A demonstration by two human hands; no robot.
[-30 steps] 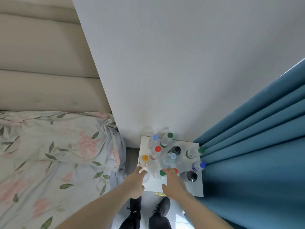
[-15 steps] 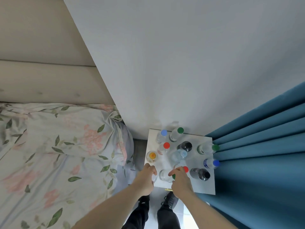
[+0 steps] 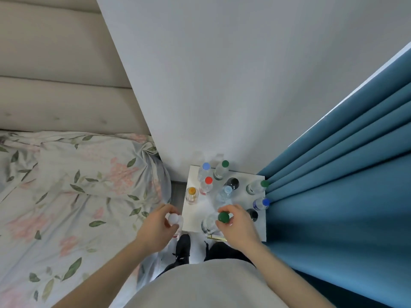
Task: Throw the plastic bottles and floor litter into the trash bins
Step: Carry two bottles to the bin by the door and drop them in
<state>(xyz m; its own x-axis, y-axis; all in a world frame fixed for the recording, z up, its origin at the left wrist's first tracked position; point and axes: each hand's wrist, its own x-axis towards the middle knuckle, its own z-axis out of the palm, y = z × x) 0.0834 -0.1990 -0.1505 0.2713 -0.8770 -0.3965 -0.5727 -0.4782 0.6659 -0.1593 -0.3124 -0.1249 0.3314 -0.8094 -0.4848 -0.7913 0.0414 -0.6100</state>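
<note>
Below, a small white worktop stands against the wall, between a bed at 9 o'clock and a blue curtain at 3 o'clock. Clear plastic bottles stand upright on it, and what they hold cannot be told from above. At the 12 o'clock edge are a light-blue-capped bottle and a green-capped bottle, just beside each other. Nearer the middle stand a red-capped bottle, a black-capped bottle and a pale-capped bottle. An orange-capped bottle sits at the 9 o'clock edge. Toward 3 o'clock, close to the curtain, are a second green-capped bottle and a dark-blue-capped bottle. Another dark-topped bottle shows partly behind the right hand.

At the 6 o'clock edge, the right hand curls its fingers round the neck of a bottle with a green cap, its base over the worktop's near edge. The left hand grips a white-capped bottle by its top, off the worktop at 8 o'clock, over the gap beside the bed. Black shoes show on the floor beneath.
</note>
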